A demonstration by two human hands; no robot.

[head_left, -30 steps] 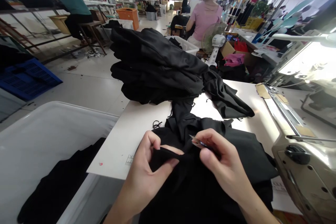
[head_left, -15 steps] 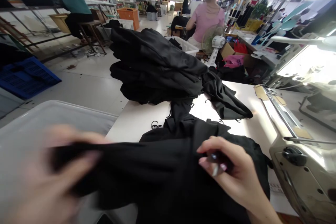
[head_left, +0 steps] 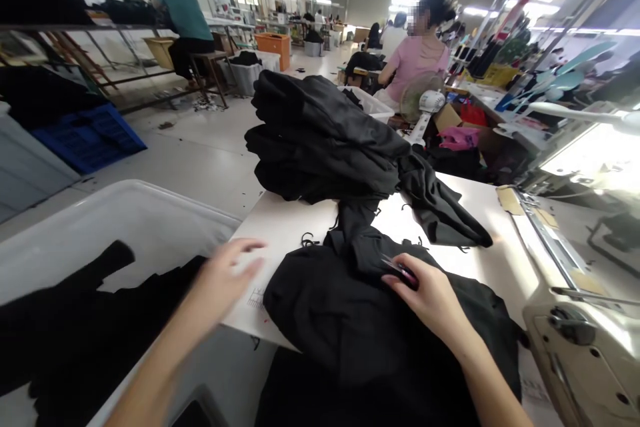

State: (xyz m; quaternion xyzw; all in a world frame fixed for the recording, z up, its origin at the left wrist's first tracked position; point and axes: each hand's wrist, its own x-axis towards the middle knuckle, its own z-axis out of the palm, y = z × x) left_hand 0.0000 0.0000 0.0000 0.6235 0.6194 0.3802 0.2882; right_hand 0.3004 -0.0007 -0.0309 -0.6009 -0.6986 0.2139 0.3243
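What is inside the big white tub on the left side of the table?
The white tub holds black fabric pieces spread over its bottom, with bare white wall showing behind them. Whatever lies beneath that fabric is covered, and the left hand blocks part of the rim.

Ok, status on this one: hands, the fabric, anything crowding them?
Left hand open, empty, over the table edge. Right hand resting on black fabric, small snips in its fingers. Stacked black garments just behind; sewing machine at right.

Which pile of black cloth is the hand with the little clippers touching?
The right hand rests on the flat black cloth at the near table edge, not the tall folded stack behind or the pieces in the white bin.
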